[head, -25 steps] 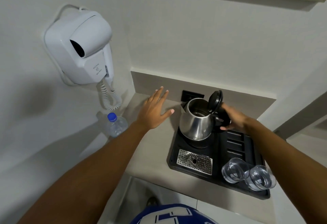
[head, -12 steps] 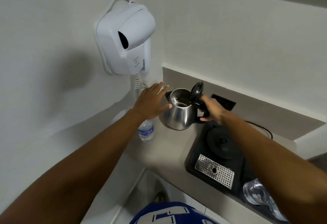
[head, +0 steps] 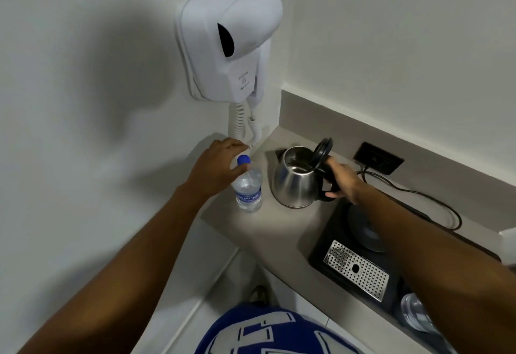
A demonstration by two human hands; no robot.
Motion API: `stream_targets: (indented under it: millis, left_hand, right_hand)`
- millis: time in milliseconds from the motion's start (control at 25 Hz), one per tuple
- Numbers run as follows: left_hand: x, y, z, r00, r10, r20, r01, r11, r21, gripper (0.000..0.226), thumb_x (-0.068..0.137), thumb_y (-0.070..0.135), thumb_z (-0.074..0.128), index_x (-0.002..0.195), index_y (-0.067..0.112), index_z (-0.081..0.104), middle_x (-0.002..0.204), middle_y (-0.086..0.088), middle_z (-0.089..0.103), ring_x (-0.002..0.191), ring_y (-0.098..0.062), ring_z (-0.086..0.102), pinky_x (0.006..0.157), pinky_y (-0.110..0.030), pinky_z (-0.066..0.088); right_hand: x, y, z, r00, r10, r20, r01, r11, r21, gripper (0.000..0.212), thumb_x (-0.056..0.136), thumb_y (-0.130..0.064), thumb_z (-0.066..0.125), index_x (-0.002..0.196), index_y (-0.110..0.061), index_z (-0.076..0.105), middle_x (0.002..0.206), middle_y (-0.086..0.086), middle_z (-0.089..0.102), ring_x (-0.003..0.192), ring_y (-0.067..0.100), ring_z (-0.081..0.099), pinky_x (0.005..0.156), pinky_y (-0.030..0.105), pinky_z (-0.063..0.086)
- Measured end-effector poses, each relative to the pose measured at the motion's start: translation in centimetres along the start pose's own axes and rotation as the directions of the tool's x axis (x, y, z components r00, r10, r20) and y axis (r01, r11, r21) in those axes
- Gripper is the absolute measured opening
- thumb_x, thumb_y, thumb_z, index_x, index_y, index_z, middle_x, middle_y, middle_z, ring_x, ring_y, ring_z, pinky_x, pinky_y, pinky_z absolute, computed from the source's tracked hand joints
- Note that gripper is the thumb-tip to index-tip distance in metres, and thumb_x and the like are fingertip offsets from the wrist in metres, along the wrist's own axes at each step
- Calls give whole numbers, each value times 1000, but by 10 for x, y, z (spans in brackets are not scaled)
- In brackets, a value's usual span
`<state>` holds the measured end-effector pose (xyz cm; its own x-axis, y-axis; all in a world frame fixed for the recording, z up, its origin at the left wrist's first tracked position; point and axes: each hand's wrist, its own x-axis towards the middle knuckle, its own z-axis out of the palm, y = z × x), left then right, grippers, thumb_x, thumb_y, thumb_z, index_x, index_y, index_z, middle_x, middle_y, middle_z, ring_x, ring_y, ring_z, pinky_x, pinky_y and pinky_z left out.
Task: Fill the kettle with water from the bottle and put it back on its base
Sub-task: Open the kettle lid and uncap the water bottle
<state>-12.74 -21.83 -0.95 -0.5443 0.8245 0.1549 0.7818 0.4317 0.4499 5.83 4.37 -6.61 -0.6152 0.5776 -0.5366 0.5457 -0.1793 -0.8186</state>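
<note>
**Kettle off its base, bottle capped**

The kettle (head: 297,183) is polished steel with a black handle; its black lid (head: 323,150) stands hinged upright, leaving the mouth open. It rests on the grey counter (head: 279,230), between the bottle and the black tray (head: 321,250), clear of the round base (head: 363,230). Contents of the kettle cannot be determined from the reflections inside.

The right hand (head: 342,179) is closed around the kettle's handle.

The bottle (head: 248,186) is clear plastic with a blue cap and blue label, upright, just beside the kettle, and holds water. The left hand (head: 216,166) curls over its neck, thumb at the shoulder below the cap; whether the fingers are clamped cannot be told.

An upturned glass (head: 416,316) lies at the tray's near end.
</note>
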Motion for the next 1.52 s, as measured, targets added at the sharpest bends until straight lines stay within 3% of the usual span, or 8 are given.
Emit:
stream_targets:
  millis: [200, 400, 640, 840, 1240, 1400, 1480, 1520]
  left_hand:
    - [-7, -3, 6, 1000, -21, -23, 19, 995, -95, 34, 92, 31, 60, 121, 13, 62, 109, -4, 54, 100, -23, 49, 89, -32, 39]
    - [-10, 4, 15, 989, -47, -143, 30, 992, -121, 28, 90, 31, 62, 110, 10, 63, 104, -7, 55, 94, -23, 51, 84, -33, 44]
    - [-17, 26, 30, 935, 21, -353, -59, 994, -97, 27, 88, 30, 61, 109, 11, 61, 106, -8, 57, 95, -19, 49, 85, -27, 38]
    - [-73, 43, 123, 977, 209, 46, -211, 976, 47, 30, 84, 25, 67, 111, 10, 66, 106, -12, 63, 88, -32, 59, 76, -42, 50]
    - [-79, -1, 210, 918, -157, 365, 122, 986, 115, 38, 91, 22, 55, 128, 18, 53, 132, -5, 48, 115, -26, 45, 92, -37, 43]
    - [-81, 2, 209, 947, -245, 210, 234, 969, 74, 46, 80, 27, 68, 124, 21, 54, 127, -3, 52, 110, -26, 48, 84, -39, 43]
    - [-91, 4, 200, 912, -409, 16, 402, 886, -231, 53, 68, 32, 82, 112, 15, 57, 110, -6, 59, 99, -26, 54, 79, -38, 46]
    - [-92, 3, 193, 836, -545, -71, 469, 775, -423, 61, 61, 33, 88, 108, 12, 55, 104, -8, 58, 94, -26, 56, 78, -39, 49]
  right_hand:
    - [2, 6, -3, 1000, -17, 11, 17, 1000, -15, 49, 80, -69, 54, 96, -24, 65, 104, -4, 62, 98, 13, 59, 71, 41, 59]
    - [0, 6, -3, 999, -31, 21, 32, 999, -28, 57, 70, -75, 53, 98, -27, 65, 107, -5, 62, 99, 13, 58, 71, 41, 59]
    - [0, 5, -4, 999, -35, 35, 36, 998, -43, 53, 82, -69, 49, 105, -24, 63, 108, -4, 62, 100, 13, 58, 71, 39, 58]
    - [-2, 4, -2, 999, -43, 16, 43, 998, -48, 43, 88, -65, 47, 98, -26, 62, 106, -2, 62, 100, 15, 59, 78, 43, 59]
    - [0, 6, 1, 999, 24, -27, -25, 999, -38, 37, 93, -61, 44, 95, -28, 60, 102, -2, 61, 96, 19, 60, 84, 48, 59]
    - [2, 8, 0, 1000, 13, -21, -14, 1000, -24, 32, 93, -60, 45, 94, -31, 59, 104, -3, 60, 99, 18, 59, 84, 48, 58]
    - [1, 8, 0, 1000, 10, -23, -11, 1000, -19, 33, 93, -61, 45, 94, -31, 59, 104, -2, 61, 98, 19, 60, 84, 48, 59]
    - [0, 8, 1, 1000, 9, -26, -9, 1000, -17, 34, 92, -61, 45, 94, -30, 59, 103, -2, 61, 97, 19, 60, 83, 48, 59]
